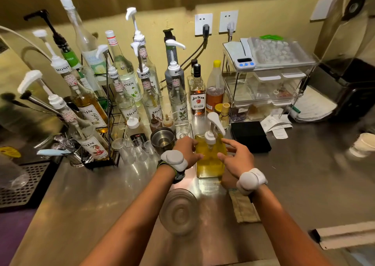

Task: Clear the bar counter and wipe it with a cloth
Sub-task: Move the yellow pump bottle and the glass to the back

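While the left hand (187,152) curls its fingers (192,142) round the pump bottle (211,160) standing mid-tabletop (300,176), the right hand (237,160) touches it, fingers spread, gripping nothing. Best grip low, keep it upright; the cloth (244,208) waits below.

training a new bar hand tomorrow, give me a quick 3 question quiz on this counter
1. True or false: the cloth lies on top of the black box.
2. Which thing stands between the left hand and the right hand? A) whiskey bottle B) yellow pump bottle C) steel cup
3. How many plugs sit in the wall sockets?

Key
1. False: it lies flat on the counter, by the right wrist.
2. B
3. Two, one black and one white.
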Demonstrator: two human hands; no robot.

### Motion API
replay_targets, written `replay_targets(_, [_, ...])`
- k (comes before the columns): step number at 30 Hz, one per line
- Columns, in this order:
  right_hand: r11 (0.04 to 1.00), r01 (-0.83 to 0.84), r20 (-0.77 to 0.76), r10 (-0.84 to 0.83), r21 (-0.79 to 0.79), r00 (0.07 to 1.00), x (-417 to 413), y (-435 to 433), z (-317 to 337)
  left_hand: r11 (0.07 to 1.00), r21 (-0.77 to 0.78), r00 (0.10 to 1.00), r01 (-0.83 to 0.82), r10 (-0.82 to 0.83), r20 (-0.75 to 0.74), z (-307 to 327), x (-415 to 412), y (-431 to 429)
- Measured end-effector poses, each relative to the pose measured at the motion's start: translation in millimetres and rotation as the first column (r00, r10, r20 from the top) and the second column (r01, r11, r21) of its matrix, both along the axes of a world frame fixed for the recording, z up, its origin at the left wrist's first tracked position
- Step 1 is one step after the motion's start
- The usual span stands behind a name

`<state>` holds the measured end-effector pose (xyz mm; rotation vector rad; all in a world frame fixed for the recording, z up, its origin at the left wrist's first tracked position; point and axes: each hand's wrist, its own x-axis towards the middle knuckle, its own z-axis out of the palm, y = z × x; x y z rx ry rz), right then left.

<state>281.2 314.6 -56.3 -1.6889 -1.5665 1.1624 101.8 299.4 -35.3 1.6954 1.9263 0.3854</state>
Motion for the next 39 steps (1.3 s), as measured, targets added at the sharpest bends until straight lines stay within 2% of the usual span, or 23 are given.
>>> replay_targets(14, [0.999,0.023,0.022,-0.024,0.025,0.999,-6,40,-4,0.997,0.018,0.995,-0.081,0.08,0.061,-17,2,39])
replay_targets(25, [1.0,-0.013,0.124,0.013,0.001,0.992,-19,92,-1,0.997,0.04,0.994,-0.066,0.07,-0.087,-20,-1,84])
replay_targets(39, [0.994,-0.108,0.298,0.095,0.028,0.95,-46,159,0,0.978,0.053,0.979,-0.204,0.205,-0.019,-26,-11,137])
